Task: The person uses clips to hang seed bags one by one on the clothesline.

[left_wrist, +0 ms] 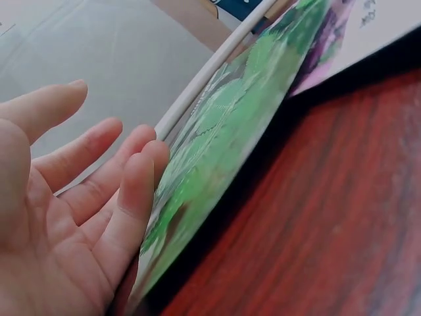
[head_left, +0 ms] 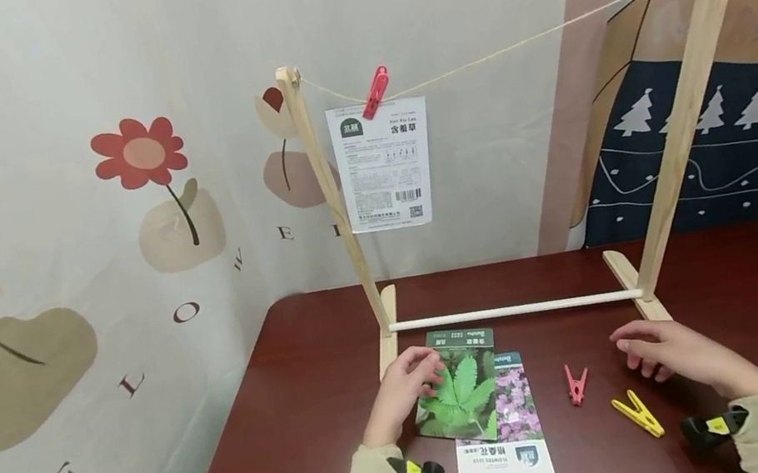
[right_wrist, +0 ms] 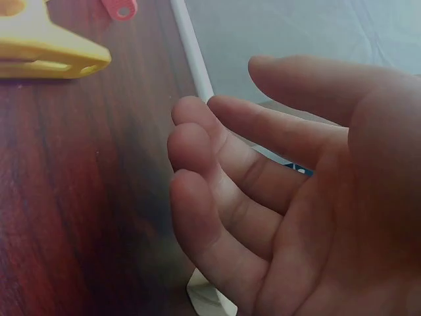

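Note:
My left hand [head_left: 407,388], fingers loosely bent, is at the left edge of a green seed packet [head_left: 463,391] with a leaf picture. In the left wrist view the fingertips [left_wrist: 136,181] overlap that packet's edge, and the palm is bare. The green packet lies partly over a second seed packet [head_left: 506,463] with pink flowers. My right hand [head_left: 682,356] is at the right, relaxed and holding nothing. Nearest to it lies a yellow clothespin [head_left: 639,415], with a red clothespin [head_left: 577,385] further left. A white packet [head_left: 385,168] hangs from the string under another red clothespin [head_left: 375,92].
A wooden frame with a left post [head_left: 329,194] and a right post [head_left: 686,123] stands at the back of the dark red table [head_left: 294,446]. A thin string [head_left: 527,41] joins the post tops. A white rod [head_left: 514,310] runs low between the feet.

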A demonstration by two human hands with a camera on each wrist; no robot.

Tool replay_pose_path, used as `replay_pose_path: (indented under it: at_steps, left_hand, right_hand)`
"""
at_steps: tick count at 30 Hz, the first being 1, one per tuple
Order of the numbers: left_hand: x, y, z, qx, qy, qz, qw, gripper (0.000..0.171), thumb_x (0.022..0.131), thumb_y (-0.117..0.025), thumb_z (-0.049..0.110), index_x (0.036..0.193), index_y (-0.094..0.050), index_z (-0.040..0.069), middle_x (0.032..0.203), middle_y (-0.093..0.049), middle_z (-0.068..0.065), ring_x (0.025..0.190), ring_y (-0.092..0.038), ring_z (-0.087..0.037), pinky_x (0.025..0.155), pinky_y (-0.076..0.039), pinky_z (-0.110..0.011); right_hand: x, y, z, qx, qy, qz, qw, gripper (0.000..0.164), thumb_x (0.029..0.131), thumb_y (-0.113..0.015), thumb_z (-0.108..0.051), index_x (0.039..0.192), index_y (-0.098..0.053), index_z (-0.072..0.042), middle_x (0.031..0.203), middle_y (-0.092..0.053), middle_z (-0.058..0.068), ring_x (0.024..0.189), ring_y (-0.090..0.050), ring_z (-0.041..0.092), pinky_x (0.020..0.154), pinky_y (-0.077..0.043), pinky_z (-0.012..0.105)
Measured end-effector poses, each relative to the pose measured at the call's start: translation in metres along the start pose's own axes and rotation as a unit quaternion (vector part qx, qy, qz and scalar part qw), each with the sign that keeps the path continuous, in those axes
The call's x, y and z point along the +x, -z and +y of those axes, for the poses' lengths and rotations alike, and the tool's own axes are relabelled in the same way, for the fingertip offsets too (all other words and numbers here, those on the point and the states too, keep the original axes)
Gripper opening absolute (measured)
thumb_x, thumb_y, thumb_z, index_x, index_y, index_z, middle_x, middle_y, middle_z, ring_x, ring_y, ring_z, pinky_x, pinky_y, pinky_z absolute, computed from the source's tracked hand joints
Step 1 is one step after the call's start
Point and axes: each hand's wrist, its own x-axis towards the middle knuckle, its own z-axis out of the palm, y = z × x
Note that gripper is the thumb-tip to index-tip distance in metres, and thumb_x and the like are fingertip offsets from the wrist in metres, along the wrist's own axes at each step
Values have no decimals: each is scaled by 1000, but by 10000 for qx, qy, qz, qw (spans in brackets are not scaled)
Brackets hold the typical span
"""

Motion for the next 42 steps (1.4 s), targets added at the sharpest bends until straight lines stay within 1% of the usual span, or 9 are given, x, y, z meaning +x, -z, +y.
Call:
replay_pose_path:
  at_steps: [6,12,17,19,23,29,33,37,42]
  left_hand:
    - [-3,-2,16,316,-33,115,9994,32,91,-53,21,111,-53,-4,93,-61,-21,81,-60,-34,65,-51,-41]
    - [-13,-6,30,399,59,75,9992,30,92,-49,15,111,-52,-8,96,-59,-25,84,-58,-39,68,-50,-44]
    - [-15,-7,33,311,168,151,9993,30,92,-49,14,111,-51,-8,96,-59,-25,86,-58,-38,72,-51,-41]
    - [-13,-9,33,197,192,191,9994,30,92,-49,14,111,-51,-9,97,-58,-27,87,-58,-38,74,-50,-40]
    - [-8,-10,30,138,274,138,9994,30,91,-51,14,110,-52,-8,97,-57,-27,89,-57,-37,77,-49,-41]
    - [4,-8,12,822,251,65,9963,28,87,-57,28,105,-59,7,92,-62,-8,81,-60,-21,71,-50,-32]
    - [2,-13,17,926,322,-204,9950,31,86,-58,32,107,-59,10,95,-62,-2,85,-60,-18,72,-48,-32]
    - [-1,-18,23,1062,282,-510,9926,32,86,-58,33,110,-58,10,99,-61,2,90,-57,-18,75,-46,-34]
    - [-3,-21,28,1824,12,-759,9803,40,84,-59,37,116,-54,13,108,-56,5,101,-52,-14,80,-43,-33]
  right_hand:
    - [6,-1,2,-305,-43,1,9995,45,87,-54,-38,113,-54,-2,70,-49,6,61,-48,18,55,-44,30]
    - [5,-2,7,-477,-214,-215,9984,40,87,-53,-39,105,-61,-3,93,-58,6,86,-53,20,71,-48,35]
    - [6,-3,9,-465,-86,-486,9977,35,88,-53,-37,98,-62,-4,60,-48,2,54,-45,15,53,-41,27]
    - [7,-3,8,-533,-20,-578,9969,35,88,-52,-37,96,-61,-4,52,-42,1,46,-39,14,46,-35,27]
    - [6,-2,6,-607,86,-673,9958,35,90,-50,-36,94,-60,-2,53,-46,2,46,-41,14,45,-36,27]
    - [7,-9,0,-745,-42,-513,9959,35,88,-52,-38,89,-59,-3,57,-53,4,50,-44,16,49,-37,28]
    - [4,-11,0,-875,-269,-483,9946,34,86,-54,-40,85,-59,-6,59,-55,4,53,-45,16,51,-36,28]
    - [1,-10,4,-873,14,-723,9936,28,85,-58,-34,83,-59,-6,61,-57,4,53,-47,17,50,-40,27]
    - [3,-8,5,-743,663,-1165,9882,22,83,-61,-25,87,-59,-4,65,-59,6,57,-53,18,50,-44,27]
